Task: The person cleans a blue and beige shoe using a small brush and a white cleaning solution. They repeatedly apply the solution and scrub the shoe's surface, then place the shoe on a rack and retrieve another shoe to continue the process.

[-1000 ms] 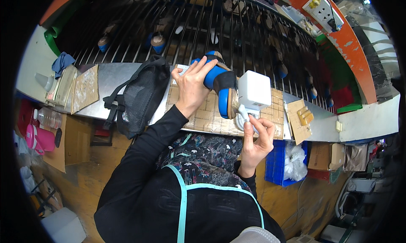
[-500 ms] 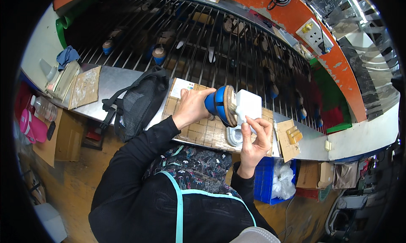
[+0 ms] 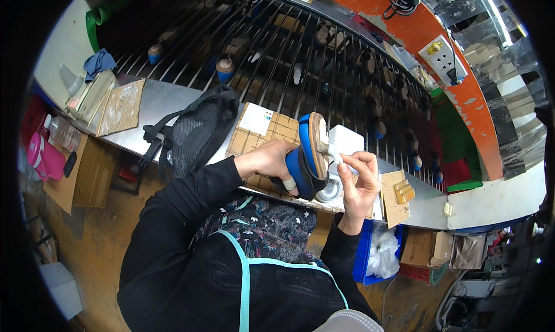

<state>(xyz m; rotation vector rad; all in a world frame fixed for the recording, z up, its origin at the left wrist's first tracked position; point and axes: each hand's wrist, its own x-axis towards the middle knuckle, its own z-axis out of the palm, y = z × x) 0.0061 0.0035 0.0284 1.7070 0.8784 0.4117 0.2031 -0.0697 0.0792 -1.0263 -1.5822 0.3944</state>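
My left hand (image 3: 270, 163) is closed round a blue and black shoe (image 3: 299, 167), with a strip of tape or bandage on one finger. The shoe's tan underside (image 3: 317, 140) is tilted up and faces right. A small white-handled brush (image 3: 334, 152) is pinched between the fingers of my right hand (image 3: 361, 184), its pale tip at the sole's right edge. Just behind the brush stands a white square container (image 3: 348, 141). A round whitish pot (image 3: 329, 192) sits below, partly covered by the shoe and my right hand.
Beyond the cardboard-topped work surface (image 3: 254, 141) runs a rack of metal bars (image 3: 277, 77) carrying several shoes. A black mesh bag (image 3: 202, 138) lies left. Yellowish blocks (image 3: 404, 191) rest on cardboard at right. A blue crate (image 3: 363, 254) stands below.
The shoe has been turned more upright, its sole now showing its length. My left hand has shifted lower round it. The brush tip stays by the sole, and the view has shifted slightly.
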